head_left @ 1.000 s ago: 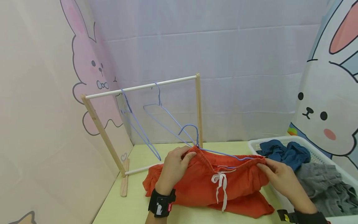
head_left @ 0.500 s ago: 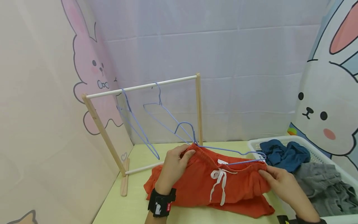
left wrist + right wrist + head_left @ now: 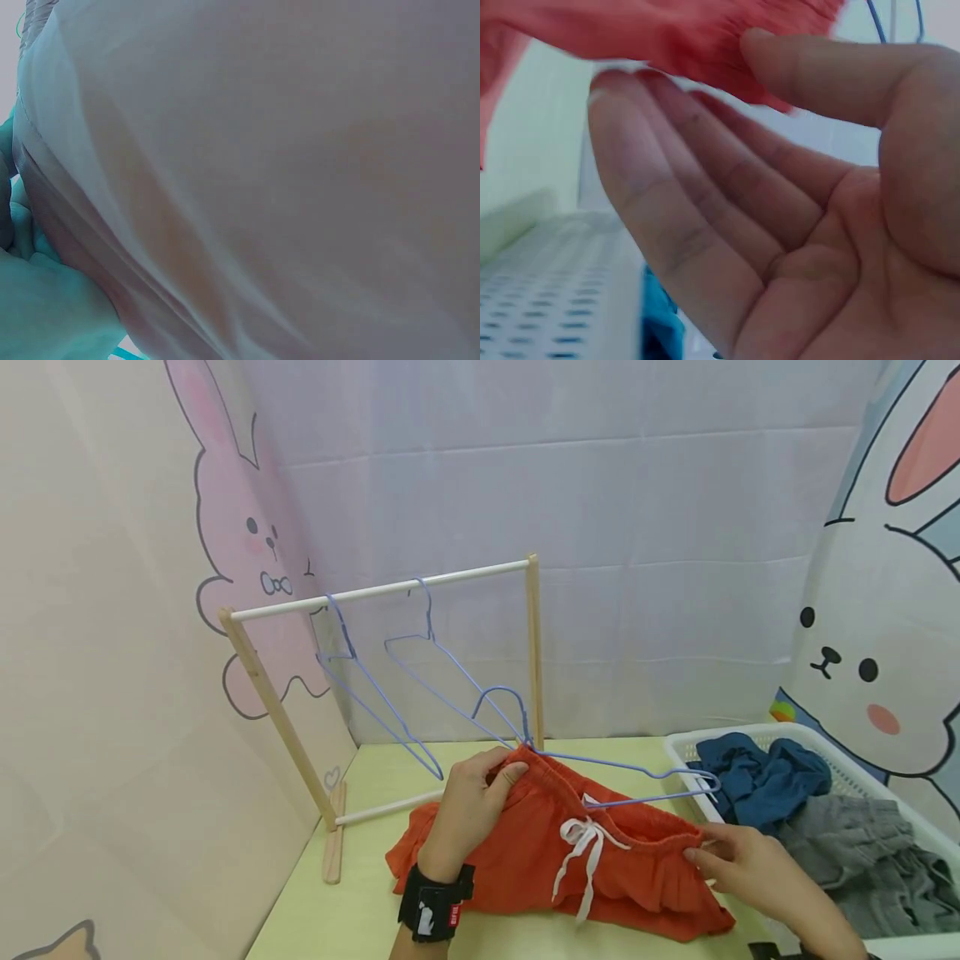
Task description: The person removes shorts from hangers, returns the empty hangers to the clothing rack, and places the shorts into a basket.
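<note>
Orange-red drawstring shorts with a white bow spread over the table. My left hand pinches the left part of their waistband, close to the hook of a blue wire hanger. The hanger's left part is hidden behind the cloth and hand. Its right end sticks out above the waistband, while the lower bar dips into the waist opening. At the waistband's right end, my right hand holds the fabric, thumb in front and fingers behind. Cloth fills most of the left wrist view.
A wooden rack with a white rail stands behind on the left, carrying two blue hangers. On the right, a white basket contains blue and grey clothes. Fabric walls enclose the table.
My right hand has drawn the waistband's right side down and slightly left, and the hanger's right end has come out above it. The left hand keeps its hold almost in place.
</note>
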`<act>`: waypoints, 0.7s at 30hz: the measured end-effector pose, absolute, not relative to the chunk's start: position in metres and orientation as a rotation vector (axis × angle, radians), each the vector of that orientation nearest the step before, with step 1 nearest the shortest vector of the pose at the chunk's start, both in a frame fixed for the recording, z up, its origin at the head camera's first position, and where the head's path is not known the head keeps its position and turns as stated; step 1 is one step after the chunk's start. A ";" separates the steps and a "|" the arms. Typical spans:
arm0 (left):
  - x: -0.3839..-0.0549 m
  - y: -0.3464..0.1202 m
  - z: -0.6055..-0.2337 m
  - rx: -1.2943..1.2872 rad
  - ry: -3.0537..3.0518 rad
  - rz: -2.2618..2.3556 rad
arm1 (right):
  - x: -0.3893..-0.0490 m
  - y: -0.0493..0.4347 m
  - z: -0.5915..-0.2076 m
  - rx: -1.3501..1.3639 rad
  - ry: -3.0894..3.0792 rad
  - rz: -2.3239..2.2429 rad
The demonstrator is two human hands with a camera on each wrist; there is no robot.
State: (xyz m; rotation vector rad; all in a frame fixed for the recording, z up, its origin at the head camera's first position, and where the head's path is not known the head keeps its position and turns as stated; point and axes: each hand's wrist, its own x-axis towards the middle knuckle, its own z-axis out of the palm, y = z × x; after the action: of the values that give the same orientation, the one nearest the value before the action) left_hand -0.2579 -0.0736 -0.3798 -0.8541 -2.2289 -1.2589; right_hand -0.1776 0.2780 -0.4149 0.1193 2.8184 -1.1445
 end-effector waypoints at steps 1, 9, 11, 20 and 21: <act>-0.258 -0.073 -0.379 -0.856 -2.232 -1.259 | -0.177 0.281 -0.412 0.117 2.838 -1.154; -0.257 -0.072 -0.379 -0.868 -2.252 -1.261 | -0.169 0.304 -0.380 -0.054 3.196 -1.167; -0.258 -0.072 -0.379 -0.869 -2.253 -1.245 | -0.170 0.300 -0.370 -0.072 3.285 -1.131; -0.257 -0.069 -0.379 -0.874 -2.272 -1.200 | -0.180 0.260 -0.343 -0.409 3.428 -1.072; -0.257 -0.069 -0.379 -0.875 -2.272 -1.196 | -0.182 0.256 -0.342 -0.471 3.424 -1.067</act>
State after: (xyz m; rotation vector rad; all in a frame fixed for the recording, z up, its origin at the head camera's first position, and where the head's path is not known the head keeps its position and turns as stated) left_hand -0.2566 -0.0690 -0.3791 -0.8752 -2.2725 -1.1958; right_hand -0.1820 0.2558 -0.3423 -0.4711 3.4243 -1.0667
